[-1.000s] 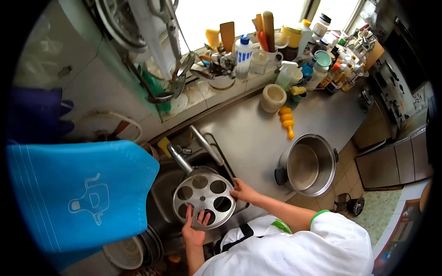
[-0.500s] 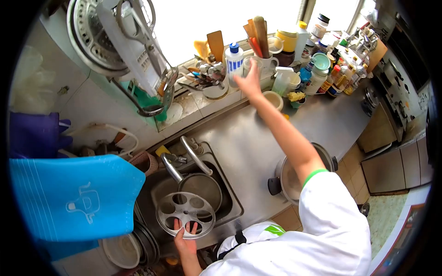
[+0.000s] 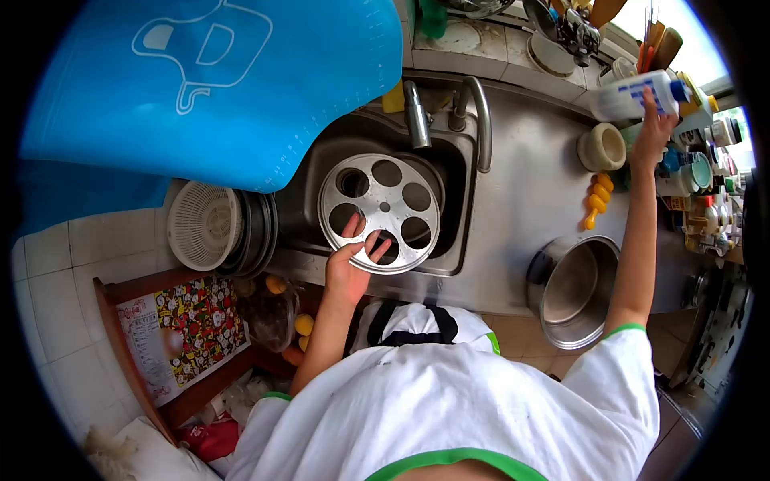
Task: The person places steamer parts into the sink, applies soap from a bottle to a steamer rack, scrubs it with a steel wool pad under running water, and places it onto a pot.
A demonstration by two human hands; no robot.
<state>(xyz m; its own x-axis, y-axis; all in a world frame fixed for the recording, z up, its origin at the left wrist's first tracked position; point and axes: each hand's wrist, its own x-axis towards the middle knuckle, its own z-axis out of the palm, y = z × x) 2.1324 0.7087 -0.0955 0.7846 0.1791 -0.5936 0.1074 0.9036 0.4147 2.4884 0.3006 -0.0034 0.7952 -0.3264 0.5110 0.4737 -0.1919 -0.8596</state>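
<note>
My left hand (image 3: pixel 346 272) holds a round metal steamer rack (image 3: pixel 386 191) by its near edge, with fingers through its holes. The rack is over the sink (image 3: pixel 463 240) and partly hides a metal pot (image 3: pixel 438 178) inside it. At the upper right, my right hand (image 3: pixel 655 132) is closed around a white plastic squeeze bottle (image 3: pixel 630 100) with blue print and a blue cap. That bottle lies tilted on its side in the air, near the crowded window ledge. Below it are a pale stone mortar (image 3: pixel 592 148) and a yellow twisted object (image 3: pixel 598 196) on the counter.
A blue printed sheet (image 3: pixel 273 72) hangs large at the upper left. The faucet (image 3: pixel 484 120) arches over the sink. A deep steel pot (image 3: pixel 573 280) sits at the counter's front edge. A white colander (image 3: pixel 204 224) leans beside dark pans left of the sink.
My right hand has taken hold of the squeeze bottle, which stood upright on the ledge, and tipped it sideways. The head view has swung round. My left hand still holds the steamer rack.
</note>
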